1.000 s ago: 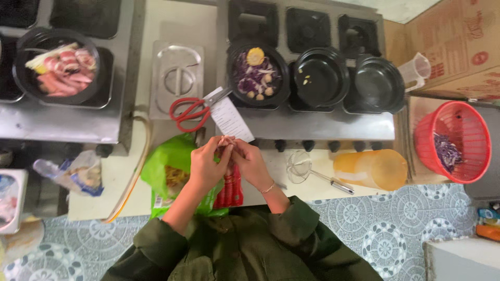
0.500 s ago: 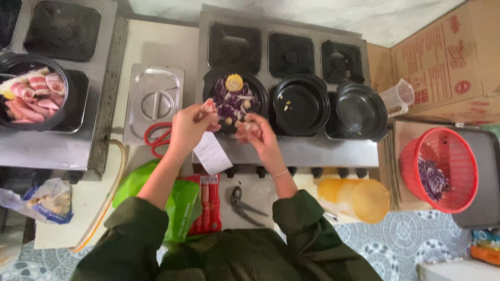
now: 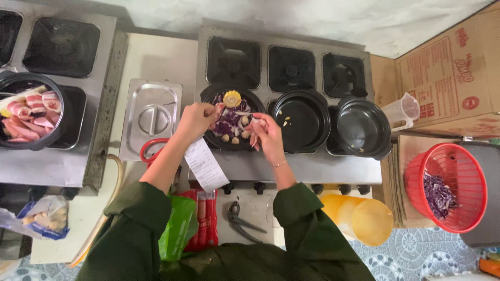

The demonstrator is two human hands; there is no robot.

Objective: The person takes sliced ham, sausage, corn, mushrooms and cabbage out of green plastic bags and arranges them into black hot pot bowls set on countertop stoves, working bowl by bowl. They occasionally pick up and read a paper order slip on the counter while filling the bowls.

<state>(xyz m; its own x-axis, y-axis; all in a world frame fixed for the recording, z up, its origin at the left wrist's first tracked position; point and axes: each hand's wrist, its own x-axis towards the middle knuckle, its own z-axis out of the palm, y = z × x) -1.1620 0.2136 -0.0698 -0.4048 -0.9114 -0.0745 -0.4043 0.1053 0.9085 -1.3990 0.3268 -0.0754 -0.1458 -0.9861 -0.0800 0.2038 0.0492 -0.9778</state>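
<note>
Left hand (image 3: 195, 120) curled at pot (image 3: 232, 118) rim, slip (image 3: 205, 164) hanging beneath | right hand (image 3: 266, 136) pinching a pale piece over pot; pot of cabbage, corn on stove (image 3: 291, 166) | scissors (image 3: 151, 151) beside lid (image 3: 151, 117)

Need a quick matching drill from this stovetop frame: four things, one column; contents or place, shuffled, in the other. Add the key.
Things:
1. black pot under the hands
2. middle black pot
3. red plastic basket
4. metal lidded tray

Matches:
A. shredded purple cabbage only
B. corn slice, purple cabbage, small pale balls
C. left of the three-pot stove
D. nearly empty, a few pale scraps

Pairs: 1-B, 2-D, 3-A, 4-C
</note>
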